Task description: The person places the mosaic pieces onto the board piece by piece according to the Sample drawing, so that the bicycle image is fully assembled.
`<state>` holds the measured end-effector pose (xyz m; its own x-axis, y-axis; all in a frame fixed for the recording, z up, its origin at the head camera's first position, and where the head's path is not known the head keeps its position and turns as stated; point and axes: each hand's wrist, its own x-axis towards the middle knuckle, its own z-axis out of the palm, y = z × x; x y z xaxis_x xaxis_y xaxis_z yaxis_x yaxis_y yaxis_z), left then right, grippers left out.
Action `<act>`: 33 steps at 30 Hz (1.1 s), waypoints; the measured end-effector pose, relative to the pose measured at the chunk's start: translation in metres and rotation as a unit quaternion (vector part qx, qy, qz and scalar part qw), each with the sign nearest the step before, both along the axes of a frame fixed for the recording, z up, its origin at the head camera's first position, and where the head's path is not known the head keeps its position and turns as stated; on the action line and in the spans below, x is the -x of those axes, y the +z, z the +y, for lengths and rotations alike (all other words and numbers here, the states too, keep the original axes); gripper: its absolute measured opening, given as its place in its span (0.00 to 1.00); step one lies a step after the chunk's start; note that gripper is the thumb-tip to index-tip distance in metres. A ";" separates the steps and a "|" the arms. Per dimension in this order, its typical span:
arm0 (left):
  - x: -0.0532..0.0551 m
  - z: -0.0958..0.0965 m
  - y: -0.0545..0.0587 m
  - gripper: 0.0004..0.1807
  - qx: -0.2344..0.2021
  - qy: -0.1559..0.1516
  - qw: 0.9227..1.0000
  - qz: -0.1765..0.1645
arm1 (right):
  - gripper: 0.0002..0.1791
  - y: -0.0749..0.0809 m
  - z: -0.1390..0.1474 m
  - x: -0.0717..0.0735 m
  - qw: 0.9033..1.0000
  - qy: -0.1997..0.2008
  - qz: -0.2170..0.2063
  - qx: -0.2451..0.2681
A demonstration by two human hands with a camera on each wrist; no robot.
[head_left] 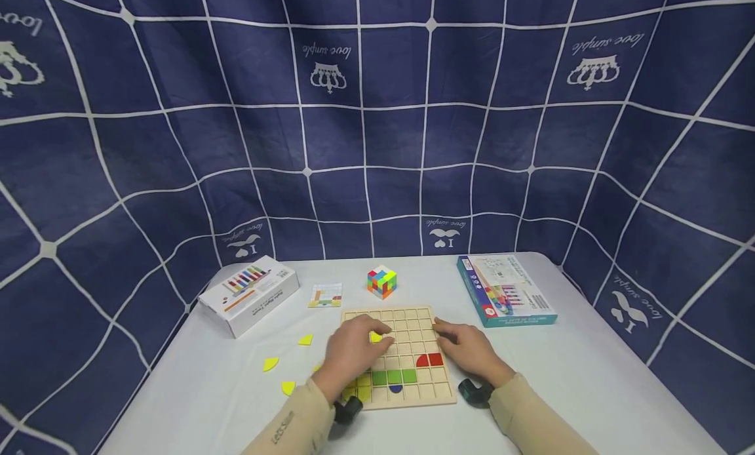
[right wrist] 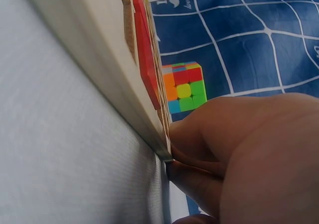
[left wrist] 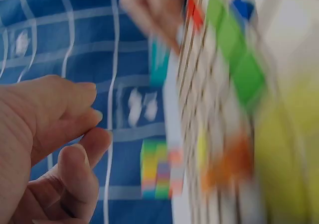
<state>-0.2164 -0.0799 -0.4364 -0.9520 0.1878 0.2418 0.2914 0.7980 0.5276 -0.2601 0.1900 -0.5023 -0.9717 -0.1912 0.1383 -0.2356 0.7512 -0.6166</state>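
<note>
A wooden grid board [head_left: 425, 393] lies on the table between both hands. My left hand [head_left: 356, 343] hovers over its left part, fingers loosely bent; in the left wrist view nothing shows between its fingertips [left wrist: 102, 137]. Just by them is a yellow piece [head_left: 375, 337] on the board. An orange piece [left wrist: 229, 162] appears blurred in that view, hidden from the head view. My right hand [head_left: 470, 350] holds the board's right edge between thumb and fingers. Green squares [head_left: 394, 377], red pieces [head_left: 435, 359], a blue half-round [head_left: 396, 389] and yellow pieces [head_left: 364, 393] sit on the grid.
Loose yellow quarter-round pieces [head_left: 271, 364] lie left of the board. Behind it are a pattern card [head_left: 326, 296] and a puzzle cube [head_left: 382, 282]. A white box [head_left: 250, 294] stands back left, a teal-edged box [head_left: 506, 290] back right. A blue checked curtain [head_left: 389, 140] surrounds the table.
</note>
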 end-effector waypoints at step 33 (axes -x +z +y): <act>-0.014 -0.181 -0.047 0.15 0.028 0.178 0.979 -0.093 | 0.21 0.001 0.000 -0.001 1.000 -0.002 -0.010 -0.010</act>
<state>-0.2027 -0.2608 -0.4830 -0.9860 -0.1568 0.0568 -0.1082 0.8605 0.4978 -0.2587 0.1901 -0.5011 -0.9752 -0.1892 0.1151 -0.2198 0.7648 -0.6056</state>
